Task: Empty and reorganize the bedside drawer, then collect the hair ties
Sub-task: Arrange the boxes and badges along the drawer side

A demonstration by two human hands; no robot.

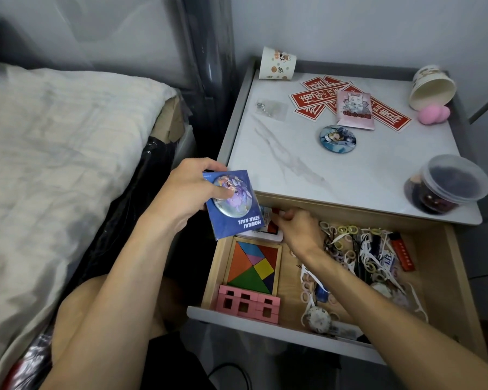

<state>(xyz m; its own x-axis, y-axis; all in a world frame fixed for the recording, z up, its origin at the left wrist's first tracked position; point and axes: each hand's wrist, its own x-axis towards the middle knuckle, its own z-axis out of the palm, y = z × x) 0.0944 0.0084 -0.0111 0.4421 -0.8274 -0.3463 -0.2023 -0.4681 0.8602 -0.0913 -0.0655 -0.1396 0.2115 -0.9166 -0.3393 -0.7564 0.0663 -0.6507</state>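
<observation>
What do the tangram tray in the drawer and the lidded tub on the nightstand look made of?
Tangram tray: probably wood, pale grained frame, matte painted pieces. Lidded tub: clear, slightly glossy plastic; dark contents show through its wall.

The blue card (231, 204) read "HONKAI STAR RAIL", upside down; the red stickers (389, 115) bore characters too blurred to read.

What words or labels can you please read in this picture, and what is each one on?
"HONKAI STAR RAIL": blue card in the left hand, upside down.
Red stickers, pink packet, red lighter: print too stylised or blurred to read.
</observation>
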